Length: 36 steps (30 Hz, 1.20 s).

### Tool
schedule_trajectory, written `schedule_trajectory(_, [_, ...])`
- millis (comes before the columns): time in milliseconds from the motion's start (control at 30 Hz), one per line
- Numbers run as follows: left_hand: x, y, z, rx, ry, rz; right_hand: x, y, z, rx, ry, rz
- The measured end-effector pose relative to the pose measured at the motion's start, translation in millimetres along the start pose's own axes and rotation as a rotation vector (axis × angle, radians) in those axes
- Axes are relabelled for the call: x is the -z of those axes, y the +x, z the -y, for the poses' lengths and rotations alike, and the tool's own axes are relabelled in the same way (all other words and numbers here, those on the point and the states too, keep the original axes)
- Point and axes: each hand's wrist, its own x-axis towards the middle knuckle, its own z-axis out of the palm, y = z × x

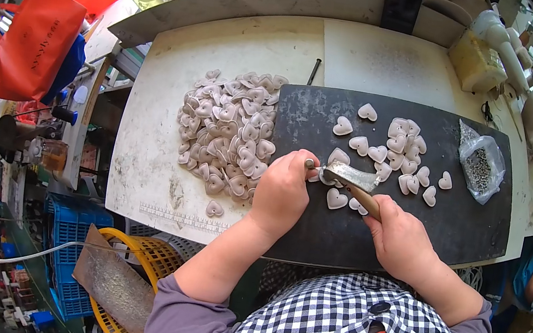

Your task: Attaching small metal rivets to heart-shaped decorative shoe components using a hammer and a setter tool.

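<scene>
Over the dark mat [479,219] on the counter [155,170], the person's two hands are working close together. The left hand [283,193] is curling its grip shut on a small peg-like tool [309,164], its knuckles facing up, and it is pressing down just beside a pale heart piece [338,156]. The right hand [400,238] is clamping its grip around the wooden handle of a hammer [351,177], whose metal head is lying flat over the mat and touching the tip of the tool. Another heart [337,199] is lying just below the hammer, between the two hands.

Left of the mat, a dense pile of hearts [227,133] is covering the white counter, with one stray heart [214,209] sitting apart near the front edge. On the mat, beyond the hands, a loose group of hearts [403,152] is spreading out. A clear bag [480,164] of small metal bits is resting near the mat's right end. A black pen [313,71] is lying on the counter behind the pile. Below the counter's front edge, a yellow basket [153,256] and a blue crate [71,230] are standing.
</scene>
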Motion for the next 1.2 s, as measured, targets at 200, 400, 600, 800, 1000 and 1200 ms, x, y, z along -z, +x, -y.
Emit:
schedule_trajectory(200, [3.0, -4.9, -1.8, 0.212, -0.141, -0.020, -5.4, 0.7, -4.5, -0.006, -0.023, 0.017])
schedule_trajectory(400, [0.9, -3.8, -4.5, 0.323, -0.194, -0.012, -5.6, -1.3, -3.9, -0.041, -0.022, 0.026])
schedule_trajectory(600, [2.8, 1.2, -6.0, 0.128, -0.076, 0.001, -8.4, -1.8, -4.5, -0.049, -0.030, 0.020])
schedule_trajectory(800, [-2.2, 4.6, -5.6, -0.011, 0.100, 0.008, -5.3, -3.3, -13.3, 0.012, 0.104, -0.032])
schedule_trajectory(1000, [-10.0, 0.9, -11.4, -0.096, 0.244, -0.034, 29.8, -16.9, -3.4, 0.227, 0.458, -0.276])
schedule_trajectory(1200, [0.5, 3.3, -0.9, 0.066, 0.095, 0.030, 32.3, -3.4, -8.3, 0.539, 0.455, -0.313])
